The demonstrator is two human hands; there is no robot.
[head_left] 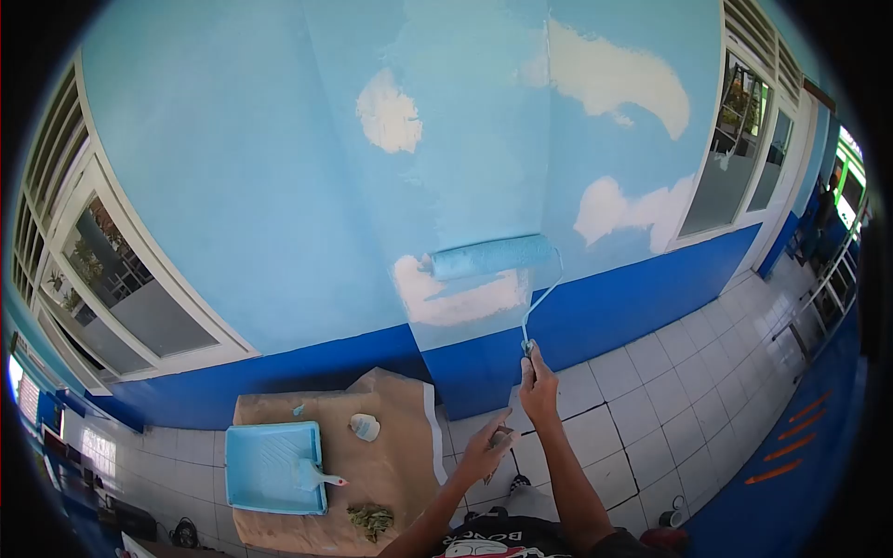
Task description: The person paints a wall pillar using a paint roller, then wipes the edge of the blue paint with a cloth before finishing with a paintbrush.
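Observation:
My right hand (539,383) grips the handle of a paint roller (491,257), whose light-blue sleeve lies flat against the wall (242,186). The roller sits just above a white unpainted patch (456,302), near where the light blue meets the dark blue lower band (614,307). My left hand (488,451) hangs lower and to the left, fingers apart, holding nothing. More white patches show higher up, one above the roller (389,113) and others on the right (619,79).
A light-blue paint tray (265,470) with a small brush (316,477) in it lies on brown cardboard (391,446) on the tiled floor, beside a white lump (365,427) and some leaves (371,519). Windows flank the wall left (112,279) and right (735,139).

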